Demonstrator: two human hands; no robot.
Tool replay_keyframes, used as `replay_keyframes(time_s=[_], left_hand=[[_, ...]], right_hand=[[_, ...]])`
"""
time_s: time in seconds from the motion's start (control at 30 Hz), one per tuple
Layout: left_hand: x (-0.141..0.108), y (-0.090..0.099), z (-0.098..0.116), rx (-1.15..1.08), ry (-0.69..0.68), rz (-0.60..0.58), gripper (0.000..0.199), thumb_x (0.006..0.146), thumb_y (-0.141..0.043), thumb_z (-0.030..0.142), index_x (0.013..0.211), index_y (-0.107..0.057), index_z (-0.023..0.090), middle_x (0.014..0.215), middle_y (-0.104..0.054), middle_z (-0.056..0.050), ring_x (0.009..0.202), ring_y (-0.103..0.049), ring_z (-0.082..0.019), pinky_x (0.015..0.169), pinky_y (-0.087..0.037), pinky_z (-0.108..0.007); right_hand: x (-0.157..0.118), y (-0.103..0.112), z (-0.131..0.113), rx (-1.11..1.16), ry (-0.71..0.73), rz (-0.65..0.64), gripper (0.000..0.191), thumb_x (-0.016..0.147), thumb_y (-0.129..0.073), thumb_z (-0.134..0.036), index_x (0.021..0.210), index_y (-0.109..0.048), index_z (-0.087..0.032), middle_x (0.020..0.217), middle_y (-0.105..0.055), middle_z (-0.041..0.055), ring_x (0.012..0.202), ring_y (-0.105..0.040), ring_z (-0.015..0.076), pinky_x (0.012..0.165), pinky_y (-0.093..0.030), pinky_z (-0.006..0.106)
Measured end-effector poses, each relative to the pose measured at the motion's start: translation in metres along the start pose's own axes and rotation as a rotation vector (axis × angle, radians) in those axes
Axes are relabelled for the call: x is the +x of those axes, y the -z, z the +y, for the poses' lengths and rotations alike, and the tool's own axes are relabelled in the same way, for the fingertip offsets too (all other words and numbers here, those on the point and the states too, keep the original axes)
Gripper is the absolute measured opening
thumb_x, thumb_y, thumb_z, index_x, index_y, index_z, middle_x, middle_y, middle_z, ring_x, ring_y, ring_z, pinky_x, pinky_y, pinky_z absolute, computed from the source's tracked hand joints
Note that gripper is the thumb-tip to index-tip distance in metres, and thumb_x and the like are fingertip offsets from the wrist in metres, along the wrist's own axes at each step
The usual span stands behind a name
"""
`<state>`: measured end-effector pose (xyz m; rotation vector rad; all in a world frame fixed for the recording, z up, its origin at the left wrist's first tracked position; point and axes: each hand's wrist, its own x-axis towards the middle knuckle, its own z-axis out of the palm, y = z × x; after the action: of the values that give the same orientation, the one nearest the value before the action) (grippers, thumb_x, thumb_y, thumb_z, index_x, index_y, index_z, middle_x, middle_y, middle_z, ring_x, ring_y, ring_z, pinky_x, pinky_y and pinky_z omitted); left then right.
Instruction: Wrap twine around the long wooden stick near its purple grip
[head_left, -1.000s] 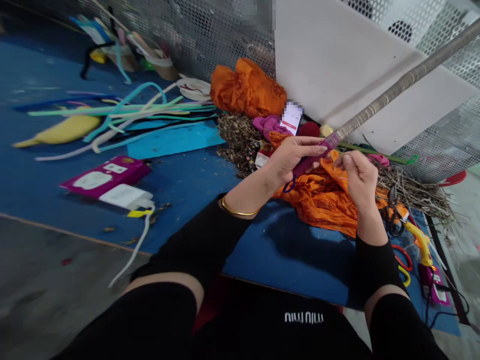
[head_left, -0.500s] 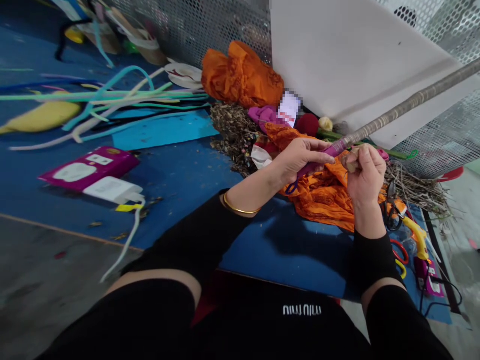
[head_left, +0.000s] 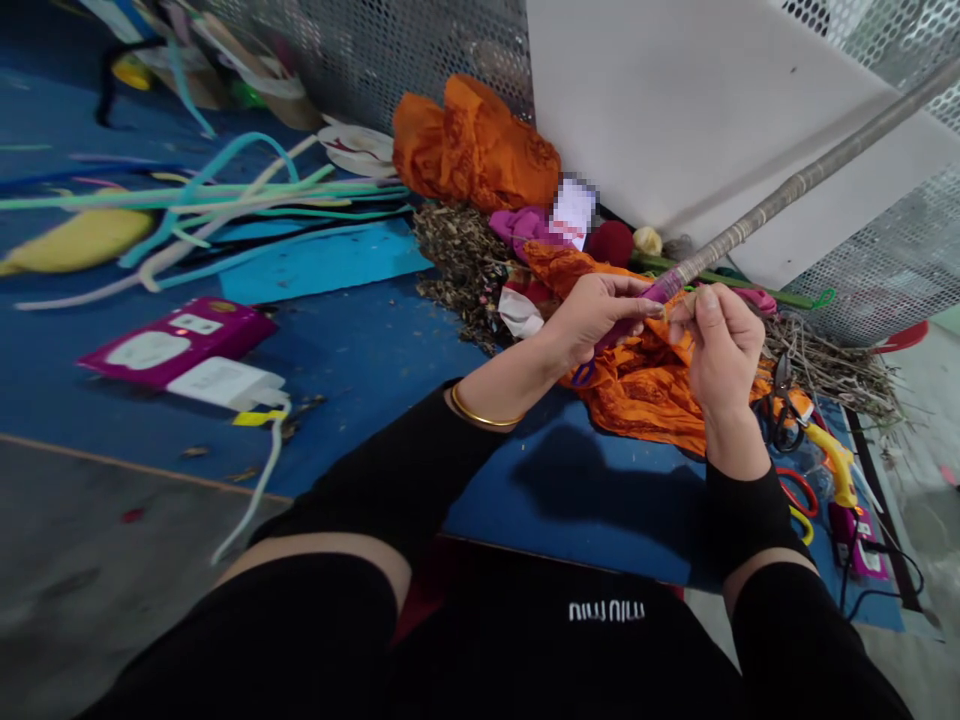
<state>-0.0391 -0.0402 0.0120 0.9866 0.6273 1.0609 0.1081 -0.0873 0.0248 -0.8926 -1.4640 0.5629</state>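
Note:
My left hand [head_left: 600, 315] is closed around the purple-wrapped lower end of a long stick [head_left: 750, 222]. The rest of the stick is banded in grey-brown wrapping and slants up to the right edge. Beside the purple part, my right hand [head_left: 721, 345] pinches a small tan strip [head_left: 681, 306], mostly hidden by the fingers. Below both hands lies crumpled orange cloth [head_left: 637, 400]. A dark blue loop [head_left: 583, 374] shows under my left hand.
On the blue table [head_left: 360, 380] lie pipe cleaners [head_left: 247, 195], a purple power strip [head_left: 180, 345] with a white charger, dried plant matter [head_left: 457, 270] and a phone [head_left: 574, 212]. Scissors [head_left: 784, 410] and a yellow glue gun [head_left: 836, 465] are at right. A white board [head_left: 660, 110] leans behind.
My right hand has moved slightly left and turned, its fingertips now closer to the stick. The tan thing in it shows less. My left hand keeps its hold on the purple end.

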Motion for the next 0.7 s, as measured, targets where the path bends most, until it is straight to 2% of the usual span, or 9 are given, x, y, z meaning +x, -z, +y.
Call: replay_keyframes(time_s=[0.07,0.13,0.2,0.23,0.37,0.5,0.6,0.7], left_hand=[[0.0,0.002,0.0,0.056,-0.004,-0.011,0.013,0.069,-0.082,0.014,0.081,-0.076,0.011,0.055,-0.063,0.001,0.041,-0.048,-0.005,0.04,-0.029,-0.017],[0.001,0.003,0.0,0.118,0.004,-0.008,0.011,0.071,-0.081,0.011,0.08,-0.075,0.011,0.054,-0.062,0.001,0.041,-0.048,-0.005,0.041,-0.029,-0.017],[0.001,0.002,0.001,0.169,0.019,0.005,0.009,0.071,-0.08,0.009,0.078,-0.074,0.011,0.051,-0.06,0.002,0.04,-0.046,-0.005,0.04,-0.028,-0.017],[0.001,0.002,0.001,0.185,0.026,0.014,0.008,0.072,-0.079,0.007,0.076,-0.073,0.011,0.049,-0.058,0.003,0.039,-0.045,-0.005,0.04,-0.028,-0.017],[0.002,0.002,0.001,0.205,0.041,0.025,0.008,0.071,-0.079,0.005,0.076,-0.074,0.01,0.048,-0.058,0.003,0.039,-0.045,-0.005,0.04,-0.029,-0.017],[0.002,0.004,0.002,0.138,0.082,0.02,0.009,0.068,-0.079,0.005,0.075,-0.075,0.01,0.061,-0.069,-0.002,0.044,-0.05,-0.006,0.04,-0.032,-0.017],[0.002,0.004,0.002,0.102,0.112,-0.003,0.007,0.069,-0.079,0.007,0.073,-0.075,0.01,0.063,-0.07,-0.003,0.043,-0.051,-0.006,0.04,-0.032,-0.018],[0.001,0.003,0.0,0.147,0.109,-0.027,0.006,0.069,-0.079,0.006,0.072,-0.075,0.01,0.052,-0.062,0.0,0.041,-0.048,-0.006,0.04,-0.031,-0.017]], right_hand=[[0.002,0.004,-0.001,-0.045,0.088,-0.048,0.046,0.101,-0.058,-0.059,0.073,-0.064,-0.022,0.066,-0.056,-0.0008,0.063,-0.054,0.0126,0.063,-0.047,0.029],[0.006,0.01,-0.001,-0.111,0.205,-0.065,0.044,0.101,-0.058,-0.057,0.073,-0.066,-0.024,0.072,-0.061,0.0012,0.08,-0.064,0.0177,0.082,-0.055,0.036],[0.01,0.016,-0.001,-0.202,0.279,-0.078,0.042,0.102,-0.057,-0.056,0.075,-0.068,-0.025,0.079,-0.065,0.0028,0.095,-0.067,0.0215,0.098,-0.055,0.043],[0.012,0.019,-0.001,-0.247,0.294,-0.088,0.042,0.102,-0.057,-0.056,0.076,-0.069,-0.025,0.082,-0.066,0.0034,0.098,-0.067,0.0222,0.101,-0.054,0.044],[0.015,0.029,-0.002,-0.338,0.28,-0.121,0.044,0.103,-0.055,-0.055,0.074,-0.066,-0.024,0.081,-0.063,0.0042,0.087,-0.063,0.02,0.089,-0.055,0.04],[0.013,0.033,-0.005,-0.309,0.241,-0.188,0.049,0.102,-0.055,-0.059,0.069,-0.062,-0.023,0.072,-0.056,0.0022,0.072,-0.056,0.0162,0.077,-0.053,0.035],[0.013,0.032,-0.006,-0.244,0.234,-0.284,0.049,0.101,-0.056,-0.06,0.07,-0.064,-0.023,0.073,-0.059,0.0025,0.073,-0.058,0.0162,0.076,-0.053,0.035],[0.015,0.029,-0.002,-0.208,0.213,-0.283,0.05,0.101,-0.055,-0.063,0.072,-0.065,-0.023,0.077,-0.061,0.0035,0.08,-0.062,0.0181,0.081,-0.055,0.037]])
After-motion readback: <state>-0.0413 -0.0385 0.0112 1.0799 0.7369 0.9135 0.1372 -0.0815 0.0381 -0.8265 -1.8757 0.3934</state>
